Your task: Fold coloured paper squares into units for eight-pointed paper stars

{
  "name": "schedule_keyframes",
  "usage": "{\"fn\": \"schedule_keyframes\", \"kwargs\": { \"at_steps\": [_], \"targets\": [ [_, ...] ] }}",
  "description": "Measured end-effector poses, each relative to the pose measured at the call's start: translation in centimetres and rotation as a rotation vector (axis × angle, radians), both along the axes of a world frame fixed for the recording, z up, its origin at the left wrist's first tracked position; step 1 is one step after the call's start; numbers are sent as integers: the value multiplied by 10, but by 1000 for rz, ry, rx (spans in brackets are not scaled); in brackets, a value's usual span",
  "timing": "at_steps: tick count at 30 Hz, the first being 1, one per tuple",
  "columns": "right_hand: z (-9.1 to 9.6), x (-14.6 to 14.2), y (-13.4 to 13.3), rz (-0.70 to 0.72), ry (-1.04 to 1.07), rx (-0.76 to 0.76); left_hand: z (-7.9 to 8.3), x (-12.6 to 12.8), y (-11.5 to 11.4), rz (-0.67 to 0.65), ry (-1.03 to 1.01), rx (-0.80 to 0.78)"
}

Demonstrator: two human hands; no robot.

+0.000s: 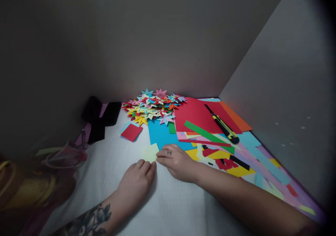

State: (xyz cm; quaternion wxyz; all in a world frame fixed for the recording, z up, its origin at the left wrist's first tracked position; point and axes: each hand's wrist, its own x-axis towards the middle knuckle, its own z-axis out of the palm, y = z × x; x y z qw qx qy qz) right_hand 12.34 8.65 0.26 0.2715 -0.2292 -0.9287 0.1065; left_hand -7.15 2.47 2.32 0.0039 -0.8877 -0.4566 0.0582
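A small pale yellow paper square lies on the white table. My left hand is curled, its fingertips pressed at the paper's near edge. My right hand is also closed, pinching the paper's right edge. Behind them lie a blue sheet and a heap of folded paper stars in many colours.
Red sheets with a green strip and a yellow-black utility knife lie at right among coloured scraps. A small red square sits left of the blue sheet. Black objects and a bag stand at left. Walls close in behind and right.
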Motion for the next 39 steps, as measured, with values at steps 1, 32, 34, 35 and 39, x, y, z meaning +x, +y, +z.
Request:
{"fn": "schedule_keyframes", "kwargs": {
  "at_steps": [1, 32, 34, 35, 39],
  "targets": [
    [0, 0, 0, 28, -38, 14, 2, -1, 1, 7, -7, -5],
    [13, 1, 4, 94, -339, 22, 2, -28, 41, 224, -735, -236],
    [14, 2, 4, 94, -340, 13, 3, -26, 43, 254, -744, -246],
    [14, 2, 4, 92, -342, 6, 4, -25, 44, 271, -741, -246],
    [14, 3, 3, 86, -329, -26, 5, -22, 47, 318, -713, -233]
  ]
}}
